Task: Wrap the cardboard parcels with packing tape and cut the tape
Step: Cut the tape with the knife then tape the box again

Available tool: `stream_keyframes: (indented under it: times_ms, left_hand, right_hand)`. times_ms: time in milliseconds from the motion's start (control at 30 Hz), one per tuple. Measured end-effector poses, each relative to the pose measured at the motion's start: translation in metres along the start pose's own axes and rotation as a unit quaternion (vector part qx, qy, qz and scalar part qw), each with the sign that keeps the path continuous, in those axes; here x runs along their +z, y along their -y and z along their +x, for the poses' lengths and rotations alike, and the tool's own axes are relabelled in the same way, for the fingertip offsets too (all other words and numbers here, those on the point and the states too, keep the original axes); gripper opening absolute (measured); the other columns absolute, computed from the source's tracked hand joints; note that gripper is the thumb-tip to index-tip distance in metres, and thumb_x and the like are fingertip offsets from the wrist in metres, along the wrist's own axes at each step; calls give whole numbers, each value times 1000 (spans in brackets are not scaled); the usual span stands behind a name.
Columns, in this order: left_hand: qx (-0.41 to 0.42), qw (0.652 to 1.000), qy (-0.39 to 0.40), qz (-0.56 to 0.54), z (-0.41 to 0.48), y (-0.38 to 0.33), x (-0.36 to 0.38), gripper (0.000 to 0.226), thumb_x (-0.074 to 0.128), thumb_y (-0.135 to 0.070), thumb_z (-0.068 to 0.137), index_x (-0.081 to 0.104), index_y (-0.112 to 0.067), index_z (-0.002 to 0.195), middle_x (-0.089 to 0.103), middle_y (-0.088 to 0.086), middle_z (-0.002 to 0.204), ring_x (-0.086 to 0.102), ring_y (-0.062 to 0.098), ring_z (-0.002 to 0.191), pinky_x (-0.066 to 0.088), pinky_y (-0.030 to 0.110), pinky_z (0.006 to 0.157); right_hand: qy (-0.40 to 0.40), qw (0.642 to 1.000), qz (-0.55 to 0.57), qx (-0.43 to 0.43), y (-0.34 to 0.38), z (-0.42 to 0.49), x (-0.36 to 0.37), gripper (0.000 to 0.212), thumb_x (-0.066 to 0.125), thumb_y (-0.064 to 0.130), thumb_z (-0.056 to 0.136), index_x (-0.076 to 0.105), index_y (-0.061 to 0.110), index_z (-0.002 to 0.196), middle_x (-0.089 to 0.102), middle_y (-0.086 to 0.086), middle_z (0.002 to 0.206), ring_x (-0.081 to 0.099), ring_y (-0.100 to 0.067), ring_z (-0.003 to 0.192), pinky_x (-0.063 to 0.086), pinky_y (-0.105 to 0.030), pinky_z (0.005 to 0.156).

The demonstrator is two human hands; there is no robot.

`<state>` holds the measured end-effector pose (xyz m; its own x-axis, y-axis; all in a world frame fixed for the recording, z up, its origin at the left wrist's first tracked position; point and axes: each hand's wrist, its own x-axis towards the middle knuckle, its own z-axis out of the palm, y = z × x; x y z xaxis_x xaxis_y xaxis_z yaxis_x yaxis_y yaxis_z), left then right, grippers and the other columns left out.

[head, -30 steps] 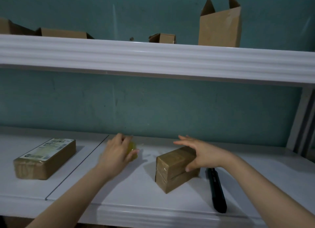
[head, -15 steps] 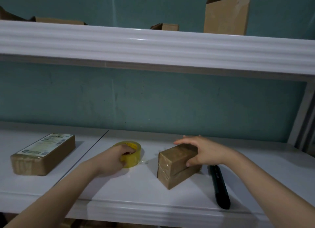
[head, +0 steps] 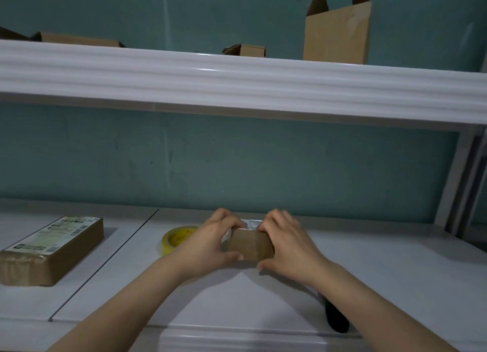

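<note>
The left hand (head: pixel 208 243) and the right hand (head: pixel 287 246) are shown closed round a small parcel (head: pixel 250 249) of brown cardboard, which is gripped between them by its two ends. The fingers (head: pixel 224 217) of the left hand are curled over the parcel's far upper edge, and its thumb is pressed against the near lower edge; the right hand is placed in the mirrored way. A glossy strip (head: pixel 249 224), pale and reflective, is seen at the far top edge between the fingertips of both hands; what it is cannot be told. Whether the small parcel is rested on the surface or held just above it cannot be told.

A yellow tape roll (head: pixel 176 238) is laid flat on the lower shelf (head: pixel 395 272), just beside the left hand and partly covered by it. A black tool (head: pixel 337 322) is seen near the front edge, largely hidden under the right forearm. A larger parcel (head: pixel 50 251), brown with a printed label on top, is set well apart at the left.

Above, an upper shelf (head: pixel 237 83) of white ribbed profile is carried across the view. An open carton (head: pixel 337 33) is stood on it at the right, a small carton (head: pixel 245 51) near the middle and a flat carton (head: pixel 76 39) at the left, all against a teal wall (head: pixel 237 167)
</note>
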<state>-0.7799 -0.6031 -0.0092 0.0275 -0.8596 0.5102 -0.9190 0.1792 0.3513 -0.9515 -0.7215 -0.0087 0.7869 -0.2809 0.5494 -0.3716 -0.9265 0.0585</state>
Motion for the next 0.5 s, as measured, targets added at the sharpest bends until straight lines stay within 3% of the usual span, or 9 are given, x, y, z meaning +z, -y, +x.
stream_keyframes:
  times_ms: [100,200,300,400,467,500]
  left_hand:
    - [-11,999,33,22,-1,8,12,41,79,-21,69,56,-16,102,46,-5,116,48,5,101,34,8,77]
    - [-28,998,59,-4,-6,15,21,26,74,-7,67,56,-12,85,56,0,96,51,8,81,37,14,66]
    - [-54,996,69,-24,-4,20,13,20,68,3,68,57,-8,81,64,8,88,60,21,83,44,29,71]
    - [-53,993,39,102,-1,22,8,22,59,-6,80,66,-14,99,63,7,112,59,26,106,47,34,87]
    - [-99,954,45,279,-2,18,14,36,49,-22,91,56,-24,126,46,10,139,48,28,125,38,33,103]
    - [-123,939,31,320,-4,14,19,42,45,-24,92,50,-24,133,42,12,141,46,29,126,36,33,104]
  right_hand:
    - [18,999,31,4,4,-11,20,53,76,45,63,48,24,102,42,6,111,40,-15,104,38,-32,85]
    - [50,992,112,-1,3,-18,20,41,74,42,69,58,25,104,47,8,115,40,-12,111,32,-26,88]
    - [66,976,199,59,-12,-13,0,51,77,39,71,60,26,117,50,4,126,43,-12,118,32,-25,100]
    - [144,924,290,205,-34,-9,-21,60,75,28,77,50,23,131,49,1,134,44,-13,124,34,-23,100]
    - [155,905,309,250,-38,-11,-20,53,74,22,78,54,16,127,57,-5,125,55,-15,111,42,-26,95]
    - [133,898,323,268,-36,-13,-17,47,74,19,78,57,12,121,63,-6,115,60,-14,98,46,-27,88]
